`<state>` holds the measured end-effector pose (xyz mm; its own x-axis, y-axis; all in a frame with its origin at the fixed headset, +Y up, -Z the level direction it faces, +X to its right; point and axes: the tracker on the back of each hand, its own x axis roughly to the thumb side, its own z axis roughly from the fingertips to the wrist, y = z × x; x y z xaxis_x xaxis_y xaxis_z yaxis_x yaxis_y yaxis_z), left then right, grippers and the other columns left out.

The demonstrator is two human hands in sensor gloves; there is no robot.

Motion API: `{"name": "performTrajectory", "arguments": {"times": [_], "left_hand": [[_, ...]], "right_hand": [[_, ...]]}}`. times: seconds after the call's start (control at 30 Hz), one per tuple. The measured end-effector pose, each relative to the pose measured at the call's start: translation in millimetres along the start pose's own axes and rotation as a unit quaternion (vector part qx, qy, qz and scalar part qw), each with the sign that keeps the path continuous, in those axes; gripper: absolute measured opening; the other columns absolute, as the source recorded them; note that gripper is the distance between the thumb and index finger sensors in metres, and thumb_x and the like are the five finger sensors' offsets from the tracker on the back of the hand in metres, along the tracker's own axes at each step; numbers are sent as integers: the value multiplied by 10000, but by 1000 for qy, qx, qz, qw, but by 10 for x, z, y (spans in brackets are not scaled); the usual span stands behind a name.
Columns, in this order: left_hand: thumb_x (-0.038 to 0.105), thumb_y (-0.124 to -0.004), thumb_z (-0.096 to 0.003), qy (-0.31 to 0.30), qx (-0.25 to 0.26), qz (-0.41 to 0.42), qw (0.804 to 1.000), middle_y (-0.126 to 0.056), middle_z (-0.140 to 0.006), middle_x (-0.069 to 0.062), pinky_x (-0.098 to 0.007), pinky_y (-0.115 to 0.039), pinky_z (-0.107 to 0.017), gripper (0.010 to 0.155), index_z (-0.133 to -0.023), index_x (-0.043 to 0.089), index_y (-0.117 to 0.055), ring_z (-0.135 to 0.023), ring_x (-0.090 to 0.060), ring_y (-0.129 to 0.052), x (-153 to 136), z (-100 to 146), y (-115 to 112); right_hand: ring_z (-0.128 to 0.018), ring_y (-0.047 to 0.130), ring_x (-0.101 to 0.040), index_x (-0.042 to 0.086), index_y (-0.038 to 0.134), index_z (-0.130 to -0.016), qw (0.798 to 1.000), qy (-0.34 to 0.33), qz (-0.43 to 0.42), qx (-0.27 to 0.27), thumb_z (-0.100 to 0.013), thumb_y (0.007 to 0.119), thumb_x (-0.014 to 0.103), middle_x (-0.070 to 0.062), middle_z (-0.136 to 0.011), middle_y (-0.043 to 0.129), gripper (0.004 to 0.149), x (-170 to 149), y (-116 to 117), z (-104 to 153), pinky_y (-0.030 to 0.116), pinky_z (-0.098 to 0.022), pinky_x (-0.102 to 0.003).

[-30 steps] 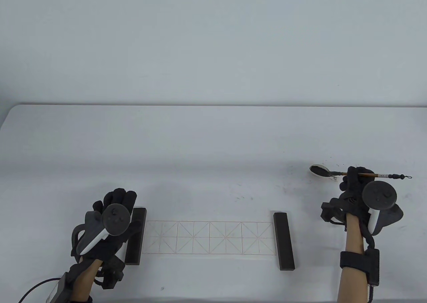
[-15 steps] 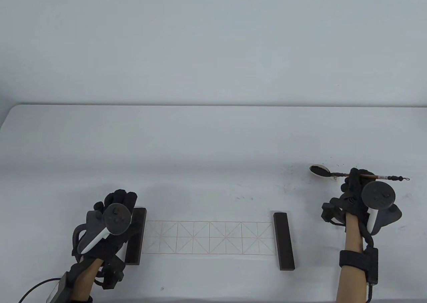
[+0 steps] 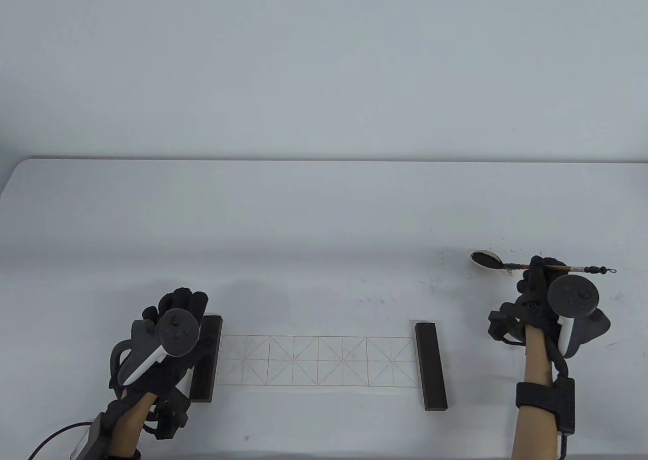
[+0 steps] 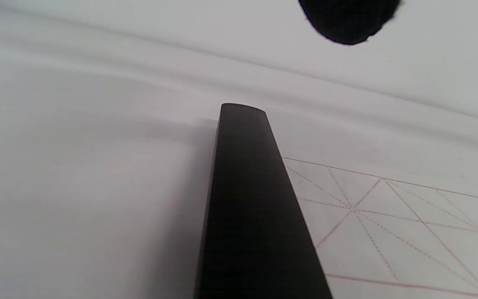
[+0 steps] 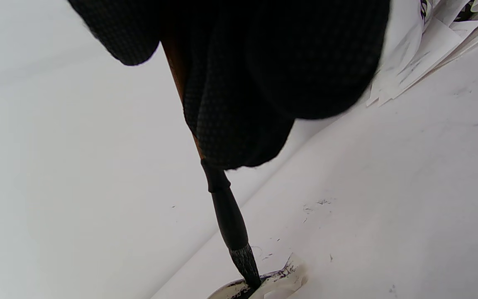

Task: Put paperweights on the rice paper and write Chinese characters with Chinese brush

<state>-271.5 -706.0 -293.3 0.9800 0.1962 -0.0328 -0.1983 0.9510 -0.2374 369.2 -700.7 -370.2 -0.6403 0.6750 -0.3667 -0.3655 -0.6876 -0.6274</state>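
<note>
Right hand (image 3: 537,283) pinches Chinese brush (image 3: 557,266), tip in ink dish (image 3: 486,259) ahead-left: loading ink. Left hand (image 3: 174,328), fingers flat, steadies left paperweight (image 3: 206,374) pinning rice paper (image 3: 318,361).

no readable text, labels or numbers

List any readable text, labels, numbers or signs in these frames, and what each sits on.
No text can be read in any view.
Rice paper: only a printed red grid with diagonals, no characters written yet.
Brush: a pale band with dark marks near the handle's end, too small to read.
Paper sheets at the right wrist view's top corner: dark ink marks, blurred and cut off, unreadable.
Paperweights: plain dark, no markings.
</note>
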Motion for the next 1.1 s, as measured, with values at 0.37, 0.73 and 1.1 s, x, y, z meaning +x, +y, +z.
{"name": "performTrajectory", "arguments": {"times": [0.37, 0.73, 1.1], "left_hand": [[542, -599, -513, -5, 22, -2, 1000, -42, -1274, -15, -504, -53, -851, 856, -1165, 378, -70, -1215, -333, -93, 22, 53, 66], [543, -594, -516, -16, -8, -17, 1000, -42, -1270, -26, -510, -62, -845, 857, -1165, 368, -63, -1208, -346, -96, 76, -1, -108], [541, -592, -517, -10, -21, -7, 1000, -32, -1267, -19, -507, -55, -844, 856, -1161, 370, -54, -1207, -339, -87, 48, -37, -163]], "right_hand": [[-440, 1043, -224, -2, 723, -890, 999, -46, 10, -15, -566, 666, 375, -181, -670, 967, 500, 220, -369, 182, 898, -259, -304], [-351, 1063, -173, 4, 802, -811, 968, -244, -50, -13, -553, 696, 387, -132, -572, 1017, 474, 866, -376, 969, 907, -207, -260], [-331, 1062, -156, 40, 843, -773, 909, -408, -77, 26, -518, 748, 409, -112, -537, 1031, 459, 1487, -169, 1923, 906, -198, -243]]}}
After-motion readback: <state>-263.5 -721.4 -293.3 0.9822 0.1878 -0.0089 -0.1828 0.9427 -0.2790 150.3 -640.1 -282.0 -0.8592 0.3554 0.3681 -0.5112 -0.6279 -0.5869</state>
